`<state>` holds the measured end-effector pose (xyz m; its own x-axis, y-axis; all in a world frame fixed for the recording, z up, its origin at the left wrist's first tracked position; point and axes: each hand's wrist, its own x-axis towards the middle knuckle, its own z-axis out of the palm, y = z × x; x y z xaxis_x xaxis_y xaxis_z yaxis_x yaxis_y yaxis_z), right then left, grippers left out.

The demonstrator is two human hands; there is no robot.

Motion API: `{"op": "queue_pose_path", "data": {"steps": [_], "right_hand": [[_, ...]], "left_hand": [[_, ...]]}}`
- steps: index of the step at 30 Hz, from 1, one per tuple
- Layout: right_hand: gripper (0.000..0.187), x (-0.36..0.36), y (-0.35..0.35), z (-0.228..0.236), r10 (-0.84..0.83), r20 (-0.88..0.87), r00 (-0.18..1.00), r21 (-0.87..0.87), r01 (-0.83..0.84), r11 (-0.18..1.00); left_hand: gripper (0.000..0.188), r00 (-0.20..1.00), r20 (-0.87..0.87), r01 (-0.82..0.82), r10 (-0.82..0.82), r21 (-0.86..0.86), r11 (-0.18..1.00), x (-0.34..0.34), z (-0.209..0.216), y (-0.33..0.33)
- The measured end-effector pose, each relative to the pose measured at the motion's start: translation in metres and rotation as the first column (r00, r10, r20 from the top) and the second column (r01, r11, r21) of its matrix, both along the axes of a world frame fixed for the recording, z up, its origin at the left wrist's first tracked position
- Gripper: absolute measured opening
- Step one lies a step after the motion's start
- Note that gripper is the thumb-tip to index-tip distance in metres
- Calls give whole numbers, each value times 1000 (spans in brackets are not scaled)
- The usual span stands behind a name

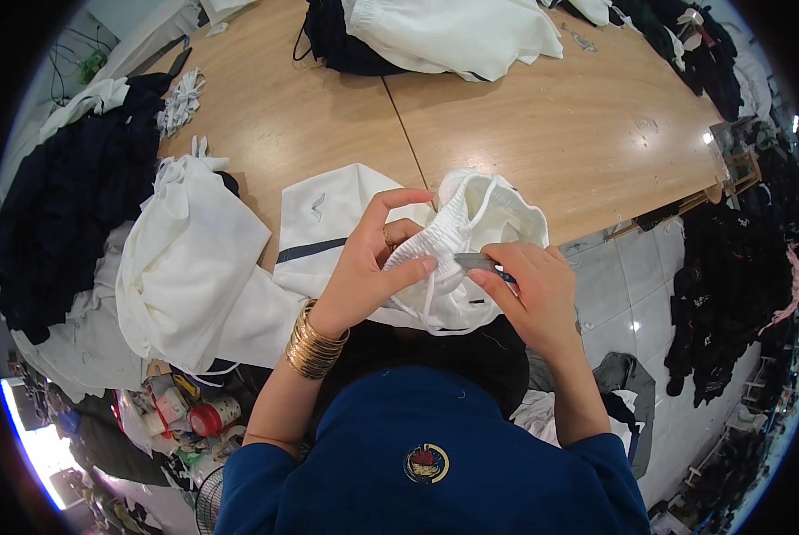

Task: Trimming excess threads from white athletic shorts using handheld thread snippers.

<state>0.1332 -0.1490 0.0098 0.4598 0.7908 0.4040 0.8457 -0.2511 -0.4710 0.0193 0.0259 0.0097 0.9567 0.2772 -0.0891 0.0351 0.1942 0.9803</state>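
Note:
A pair of white drawstring pants (pixel 332 209) lies at the table's near edge, one panel crossed by a navy stripe. Its gathered elastic waistband (pixel 451 234) is raised and held open in a loop, with a white cord hanging along it. My left hand (pixel 361 266) pinches the band at its left side, thumb in front and fingers curled behind. In my right hand (pixel 539 294) are small thread snips (pixel 477 261) with grey blades. The blade tips point left and meet the waistband close to my left thumb. Whether the blades are parted I cannot make out.
A heap of white garments (pixel 185 259) sits left of my left arm, beside a dark navy pile (pixel 78 196). White and navy clothes (pixel 453 40) lie across the table's far side. Black garments (pixel 729 294) hang or lie at the right, past the tiled floor (pixel 613 276).

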Motion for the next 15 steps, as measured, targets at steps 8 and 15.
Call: {"op": "queue_pose_path", "data": {"steps": [8,15], "right_hand": [[24,-1,3,-1,5,7,1000,3,-5,1000],[21,-2,2,-5,-82,-303,949,51,102,993]], "left_hand": [[60,999,33,28,-28,-16,999,0,-4,2],[61,999,21,36,-35,-31,999,-1,-2,1]]}}
